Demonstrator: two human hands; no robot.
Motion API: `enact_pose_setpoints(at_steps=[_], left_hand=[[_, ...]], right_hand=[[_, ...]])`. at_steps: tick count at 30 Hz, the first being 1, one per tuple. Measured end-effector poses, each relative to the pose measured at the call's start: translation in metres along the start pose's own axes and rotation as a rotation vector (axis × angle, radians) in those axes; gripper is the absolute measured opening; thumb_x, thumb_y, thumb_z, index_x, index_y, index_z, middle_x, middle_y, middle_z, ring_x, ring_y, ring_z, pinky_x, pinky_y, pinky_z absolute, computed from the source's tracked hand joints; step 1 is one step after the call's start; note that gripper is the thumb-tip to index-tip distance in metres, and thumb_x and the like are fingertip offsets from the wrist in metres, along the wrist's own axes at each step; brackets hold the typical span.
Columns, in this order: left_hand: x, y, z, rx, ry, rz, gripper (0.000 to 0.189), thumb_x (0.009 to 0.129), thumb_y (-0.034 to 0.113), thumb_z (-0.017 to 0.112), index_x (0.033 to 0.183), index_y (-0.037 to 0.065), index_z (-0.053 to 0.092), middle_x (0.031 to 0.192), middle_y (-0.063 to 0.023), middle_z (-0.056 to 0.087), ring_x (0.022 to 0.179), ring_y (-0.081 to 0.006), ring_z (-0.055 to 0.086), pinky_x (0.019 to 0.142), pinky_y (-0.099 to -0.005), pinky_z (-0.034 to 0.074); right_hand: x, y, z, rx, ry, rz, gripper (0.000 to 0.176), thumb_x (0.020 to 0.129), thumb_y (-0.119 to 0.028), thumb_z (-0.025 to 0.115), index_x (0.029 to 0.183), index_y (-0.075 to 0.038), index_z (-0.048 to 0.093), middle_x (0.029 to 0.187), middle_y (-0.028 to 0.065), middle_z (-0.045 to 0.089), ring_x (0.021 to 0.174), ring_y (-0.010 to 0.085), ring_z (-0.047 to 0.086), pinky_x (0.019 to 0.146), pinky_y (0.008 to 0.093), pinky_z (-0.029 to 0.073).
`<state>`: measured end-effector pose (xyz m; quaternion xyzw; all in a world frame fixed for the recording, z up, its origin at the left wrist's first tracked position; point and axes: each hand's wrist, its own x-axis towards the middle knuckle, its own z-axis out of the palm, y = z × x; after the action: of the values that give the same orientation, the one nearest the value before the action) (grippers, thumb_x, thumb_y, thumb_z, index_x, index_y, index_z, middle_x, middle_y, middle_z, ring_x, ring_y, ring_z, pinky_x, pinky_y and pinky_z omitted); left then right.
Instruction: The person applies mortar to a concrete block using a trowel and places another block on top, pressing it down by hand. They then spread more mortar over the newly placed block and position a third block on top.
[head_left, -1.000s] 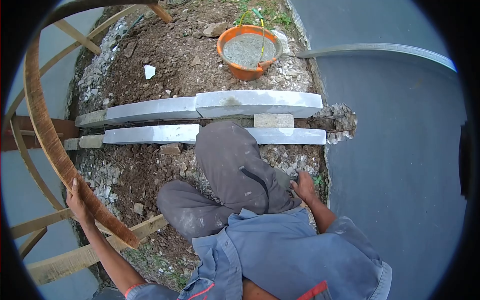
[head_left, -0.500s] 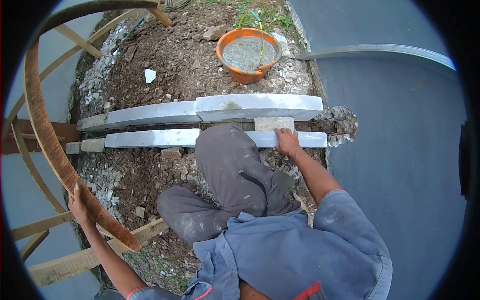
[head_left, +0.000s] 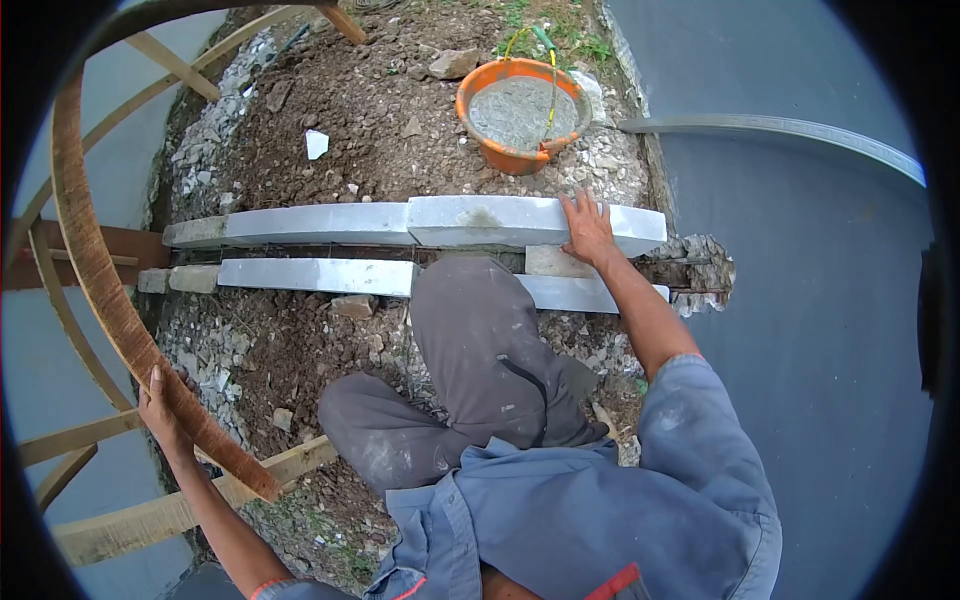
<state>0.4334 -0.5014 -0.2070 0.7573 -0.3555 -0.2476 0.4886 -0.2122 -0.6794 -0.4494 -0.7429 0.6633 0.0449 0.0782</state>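
My left hand [head_left: 163,413] is closed round the edge of a long wooden plank [head_left: 88,240], its thumb upright on the near face. Ahead of me, my right hand [head_left: 588,232] rests with fingers apart on the far light-grey block [head_left: 480,218], near its right part. Just below that palm, a small rough block [head_left: 552,262] sits between the far row and the near row. The near row has a long pale block [head_left: 318,274] on the left and another pale block [head_left: 570,293] on the right, partly hidden behind my knee.
An orange bucket [head_left: 515,150] of wet grey mortar stands on the soil beyond the blocks. A metal straightedge [head_left: 770,124] lies on the grey surface [head_left: 810,320] at right. More timber [head_left: 130,520] crosses the left side. Broken stones lie around.
My right hand has moved up and slightly right, from the small rough block and near row onto the far block. My left hand stays on the plank. The view has shifted slightly.
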Motion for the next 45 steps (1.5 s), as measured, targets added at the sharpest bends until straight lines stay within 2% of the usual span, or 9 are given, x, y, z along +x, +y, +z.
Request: enact_pose_setpoints(at_steps=[5, 9, 14, 30, 34, 36, 38, 41, 45], left_hand=[[-0.005, 0.004, 0.004, 0.002, 0.014, -0.006, 0.038, 0.093, 0.037, 0.064, 0.107, 0.002, 0.057, 0.082, -0.009, 0.064, 0.067, -0.0171, 0.063, 0.062, -0.0296, 0.052], [-0.004, 0.004, 0.002, 0.004, 0.004, -0.02, 0.038, 0.093, 0.036, 0.063, 0.107, 0.001, 0.057, 0.082, -0.009, 0.064, 0.068, -0.0171, 0.064, 0.062, -0.0297, 0.053], [-0.005, 0.004, 0.003, 0.014, 0.027, -0.022, 0.037, 0.094, 0.036, 0.063, 0.105, 0.001, 0.058, 0.081, -0.009, 0.064, 0.068, -0.017, 0.064, 0.063, -0.0293, 0.053], [-0.003, 0.0, -0.001, 0.041, 0.038, -0.029, 0.038, 0.095, 0.036, 0.06, 0.109, 0.001, 0.058, 0.079, -0.0099, 0.065, 0.066, -0.0172, 0.063, 0.062, -0.0291, 0.051], [0.0, -0.005, -0.007, 0.061, 0.051, -0.056, 0.044, 0.092, 0.042, 0.062, 0.108, 0.002, 0.058, 0.081, -0.0109, 0.065, 0.069, -0.0191, 0.064, 0.063, -0.0301, 0.052], [0.002, -0.008, -0.01, 0.072, 0.039, -0.058, 0.044, 0.092, 0.042, 0.062, 0.105, 0.001, 0.059, 0.081, -0.0106, 0.065, 0.07, -0.0189, 0.064, 0.064, -0.03, 0.052], [0.003, -0.01, -0.012, 0.069, 0.047, -0.037, 0.043, 0.093, 0.042, 0.061, 0.102, 0.0, 0.06, 0.081, -0.0101, 0.064, 0.07, -0.0185, 0.063, 0.064, -0.0299, 0.051], [0.005, -0.015, -0.015, 0.057, 0.03, -0.029, 0.042, 0.093, 0.041, 0.061, 0.105, 0.001, 0.059, 0.08, -0.01, 0.064, 0.068, -0.0173, 0.062, 0.062, -0.0292, 0.051], [0.002, -0.009, -0.007, 0.028, 0.041, -0.022, 0.038, 0.095, 0.038, 0.06, 0.107, 0.002, 0.058, 0.08, -0.0097, 0.064, 0.068, -0.0161, 0.062, 0.059, -0.0278, 0.051]], right_hand=[[0.032, -0.006, 0.004, -0.089, -0.279, -0.106, 0.119, 0.055, -0.035, 0.092, 0.151, -0.015, 0.024, 0.156, 0.0209, 0.024, 0.147, 0.0372, 0.017, 0.115, 0.0589, 0.02], [0.047, -0.014, 0.017, -0.015, -0.213, -0.118, 0.118, 0.056, -0.034, 0.092, 0.151, -0.015, 0.025, 0.151, 0.019, 0.034, 0.143, 0.0353, 0.028, 0.112, 0.0573, 0.027], [0.061, -0.011, 0.02, -0.027, -0.298, -0.101, 0.095, 0.056, -0.027, 0.091, 0.136, -0.012, 0.042, 0.128, 0.0142, 0.056, 0.122, 0.0319, 0.053, 0.096, 0.053, 0.04], [0.048, -0.013, 0.028, 0.028, -0.156, -0.045, 0.081, 0.061, -0.017, 0.085, 0.132, -0.011, 0.047, 0.125, 0.0149, 0.055, 0.124, 0.0342, 0.05, 0.103, 0.0557, 0.036], [0.01, 0.001, 0.023, 0.114, 0.197, -0.084, 0.07, 0.069, -0.018, 0.081, 0.13, -0.01, 0.048, 0.114, 0.0154, 0.056, 0.118, 0.036, 0.052, 0.103, 0.052, 0.036], [-0.028, 0.022, 0.01, 0.419, 0.499, 0.028, 0.045, 0.074, -0.013, 0.073, 0.113, -0.004, 0.053, 0.105, 0.0174, 0.056, 0.107, 0.0381, 0.053, 0.094, 0.0489, 0.04], [-0.093, 0.049, 0.021, 0.376, 0.535, 0.233, 0.023, 0.077, -0.006, 0.063, 0.097, -0.002, 0.053, 0.099, 0.0191, 0.055, 0.1, 0.0394, 0.054, 0.085, 0.0482, 0.042], [-0.203, 0.064, 0.06, 0.443, 0.216, 0.576, 0.016, 0.075, -0.004, 0.057, 0.09, -0.001, 0.05, 0.091, 0.0199, 0.056, 0.092, 0.0412, 0.055, 0.08, 0.0502, 0.044], [-0.305, 0.047, 0.118, 0.465, -0.547, 0.733, 0.052, 0.073, -0.032, 0.075, 0.111, 0.001, 0.061, 0.113, 0.025, 0.064, 0.106, 0.043, 0.061, 0.091, 0.0461, 0.049]])
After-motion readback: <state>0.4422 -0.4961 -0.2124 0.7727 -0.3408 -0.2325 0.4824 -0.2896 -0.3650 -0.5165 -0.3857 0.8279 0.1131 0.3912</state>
